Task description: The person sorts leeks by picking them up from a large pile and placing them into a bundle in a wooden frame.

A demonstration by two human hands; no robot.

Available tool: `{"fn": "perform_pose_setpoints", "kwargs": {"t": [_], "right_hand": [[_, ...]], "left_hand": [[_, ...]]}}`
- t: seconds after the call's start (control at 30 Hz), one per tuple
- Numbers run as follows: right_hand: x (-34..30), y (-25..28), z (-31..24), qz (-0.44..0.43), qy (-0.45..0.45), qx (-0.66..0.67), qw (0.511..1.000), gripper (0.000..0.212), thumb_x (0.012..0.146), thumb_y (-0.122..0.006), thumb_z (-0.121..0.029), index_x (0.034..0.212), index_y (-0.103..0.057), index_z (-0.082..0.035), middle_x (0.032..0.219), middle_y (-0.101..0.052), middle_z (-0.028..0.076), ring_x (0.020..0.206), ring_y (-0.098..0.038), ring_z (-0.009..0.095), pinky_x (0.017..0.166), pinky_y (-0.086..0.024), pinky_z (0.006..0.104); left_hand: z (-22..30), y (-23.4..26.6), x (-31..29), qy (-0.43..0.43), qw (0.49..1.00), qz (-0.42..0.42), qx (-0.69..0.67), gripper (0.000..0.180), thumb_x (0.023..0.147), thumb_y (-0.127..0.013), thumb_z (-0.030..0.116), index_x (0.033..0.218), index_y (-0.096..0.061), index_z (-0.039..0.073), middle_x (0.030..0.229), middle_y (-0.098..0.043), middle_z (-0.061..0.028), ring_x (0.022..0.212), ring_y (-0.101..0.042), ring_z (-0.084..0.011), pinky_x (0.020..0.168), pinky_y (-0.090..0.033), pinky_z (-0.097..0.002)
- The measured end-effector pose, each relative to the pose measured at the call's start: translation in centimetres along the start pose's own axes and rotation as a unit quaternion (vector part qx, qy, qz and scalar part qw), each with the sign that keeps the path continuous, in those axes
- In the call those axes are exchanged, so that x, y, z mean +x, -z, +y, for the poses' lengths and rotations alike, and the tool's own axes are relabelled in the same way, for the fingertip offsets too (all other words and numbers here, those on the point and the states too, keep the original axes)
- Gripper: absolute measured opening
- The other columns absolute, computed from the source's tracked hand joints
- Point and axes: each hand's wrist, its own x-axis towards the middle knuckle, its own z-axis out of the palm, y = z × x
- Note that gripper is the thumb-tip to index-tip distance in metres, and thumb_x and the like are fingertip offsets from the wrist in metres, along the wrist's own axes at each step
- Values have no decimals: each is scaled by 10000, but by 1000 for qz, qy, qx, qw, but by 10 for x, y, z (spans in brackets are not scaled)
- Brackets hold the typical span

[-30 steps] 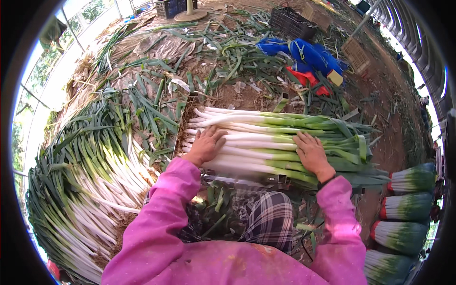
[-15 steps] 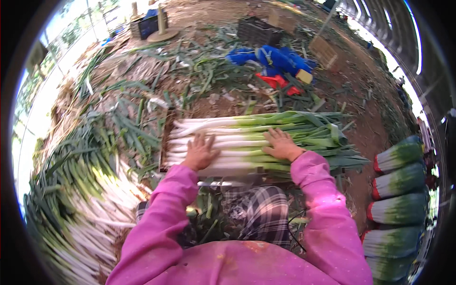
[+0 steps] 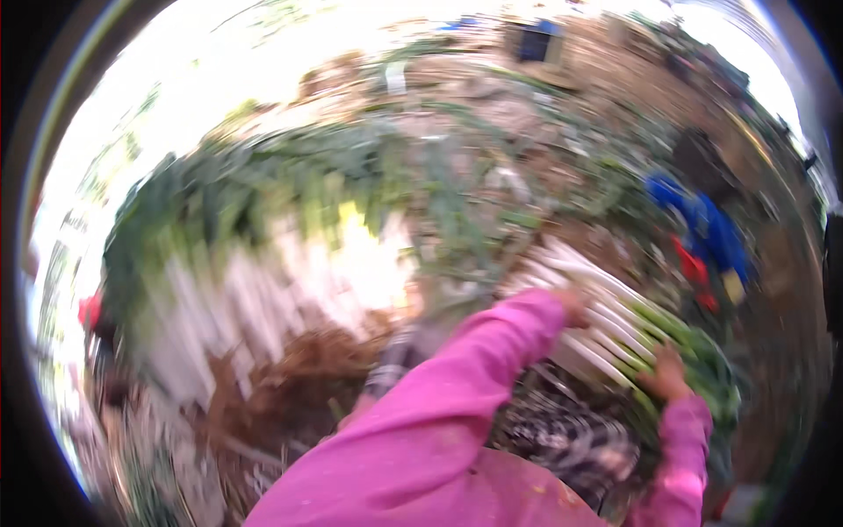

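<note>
Trimmed leeks (image 3: 606, 321), white at one end and green at the other, lie side by side in a shallow layer right of centre. My left hand (image 3: 572, 307) rests on their white shafts; motion blur smears its fingers. Toward the green end, my right hand (image 3: 667, 376) lies on the leeks with its fingers apart. Both arms wear pink sleeves. To the left spreads a large heap of untrimmed leeks (image 3: 255, 272), with brown roots (image 3: 281, 373) at its near side.
Loose leaf scraps (image 3: 448, 184) litter the ground beyond the leeks. A blue bundle (image 3: 702, 220) and a red cloth-like piece (image 3: 694, 272) lie at the right. Farther back are a dark crate (image 3: 707, 162) and a dark box (image 3: 537, 44).
My view has swung left, so the scene has shifted right and tilted, and the leek heap shows more fully. Both hands are still at the trimmed leeks.
</note>
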Motion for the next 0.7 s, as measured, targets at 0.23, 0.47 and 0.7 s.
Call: {"fn": "perform_pose_setpoints", "kwargs": {"t": [0.23,0.47,0.7], "right_hand": [[-5,10,-1,-18,-25,-1,1000,1010,741,-689,-473,1512,-101,-194,1571,-58,132,1431,-53,397,1097,-158,612],[0,20,-10,-18,-49,-10,999,1046,731,-724,-443,1514,-66,-224,1572,-48,133,1427,-53,410,1074,-155,655],[-12,0,-15,71,-119,-14,990,1031,714,-740,-445,1510,-106,-280,1568,-61,151,1432,-62,389,1097,-121,623]], "left_hand": [[-114,82,-246,52,869,472,-141,383,898,-567,274,1243,-556,109,1172,-601,-186,986,-621,-304,847,-498,-387],[-307,-17,-409,518,762,388,-22,308,837,-599,187,1036,-563,-45,976,-620,-216,918,-581,-412,818,-487,-429],[-339,3,-373,573,578,549,-191,419,753,-687,237,999,-528,-63,986,-635,-268,963,-619,-405,857,-481,-452]]}}
